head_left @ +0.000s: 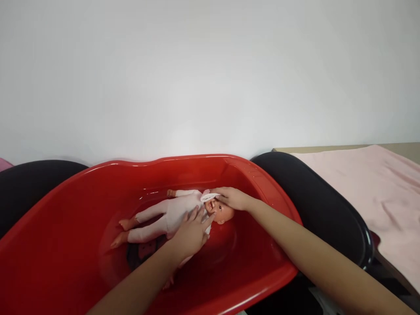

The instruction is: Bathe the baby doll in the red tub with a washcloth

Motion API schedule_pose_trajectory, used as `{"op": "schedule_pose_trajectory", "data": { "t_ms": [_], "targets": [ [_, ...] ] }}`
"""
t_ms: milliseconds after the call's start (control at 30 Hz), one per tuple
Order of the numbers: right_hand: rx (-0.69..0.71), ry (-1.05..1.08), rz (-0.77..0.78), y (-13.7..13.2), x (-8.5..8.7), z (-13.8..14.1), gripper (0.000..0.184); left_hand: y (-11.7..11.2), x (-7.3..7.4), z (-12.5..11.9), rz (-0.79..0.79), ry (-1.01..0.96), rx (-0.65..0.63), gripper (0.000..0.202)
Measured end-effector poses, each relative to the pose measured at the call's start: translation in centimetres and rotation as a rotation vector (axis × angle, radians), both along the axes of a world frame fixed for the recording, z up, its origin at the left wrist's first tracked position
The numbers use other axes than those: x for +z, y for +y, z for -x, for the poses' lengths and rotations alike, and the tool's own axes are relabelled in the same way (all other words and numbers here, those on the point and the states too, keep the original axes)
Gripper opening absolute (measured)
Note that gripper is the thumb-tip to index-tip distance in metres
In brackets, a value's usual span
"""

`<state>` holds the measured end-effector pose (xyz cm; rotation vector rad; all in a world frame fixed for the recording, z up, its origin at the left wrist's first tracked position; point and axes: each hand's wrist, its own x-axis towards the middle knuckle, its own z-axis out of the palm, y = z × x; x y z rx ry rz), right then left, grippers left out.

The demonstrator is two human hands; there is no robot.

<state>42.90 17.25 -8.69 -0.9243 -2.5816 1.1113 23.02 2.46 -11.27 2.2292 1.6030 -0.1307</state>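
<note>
white wall (210, 78) — behind | pink cloth (370, 188) — wrinkled | black rounded panel (320, 205) beside cloth

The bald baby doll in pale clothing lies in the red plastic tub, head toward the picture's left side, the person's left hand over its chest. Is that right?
Not quite: in the head view, the doll lies with its head toward the picture's right side. It is in the red plastic tub, with the left hand over its chest.
</note>
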Motion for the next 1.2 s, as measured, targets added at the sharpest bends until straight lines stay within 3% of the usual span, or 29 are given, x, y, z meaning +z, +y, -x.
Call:
{"op": "schedule_pose_trajectory", "data": {
  "t_ms": [167,300,467,600,800,1067,1200],
  "targets": [
    [0.034,0.002,0.068,-0.1,-0.7,-0.1,0.042,-0.2,-1.0,0.1,-0.067,-0.027,-0.027,0.081],
    [-0.094,-0.121,0.117,0.8,-0.7,-0.8,0.036,-0.2,-1.7,0.1,-0.093,-0.018,-0.036,0.080],
    [-0.266,-0.329,-0.011,1.5,-0.1,-1.1,0.027,0.0,-1.9,-0.2,-0.145,-0.032,-0.037,0.075],
    [-0.192,-0.158,-0.042,0.5,0.6,-0.4,0.030,0.1,-1.6,-0.3,-0.142,-0.027,-0.031,0.073],
    [0.012,0.021,0.144,-0.5,0.5,0.1,0.037,0.0,-1.6,-0.5,-0.132,-0.035,-0.030,0.075],
    [-0.351,-0.221,0.133,2.6,-1.4,-1.4,0.027,0.1,-1.4,-0.5,-0.133,-0.044,-0.047,0.075],
    [-0.217,0.036,0.200,1.7,-0.9,-0.9,0.034,0.2,-0.5,-0.1,-0.082,-0.052,-0.043,0.072]
  ]
}}
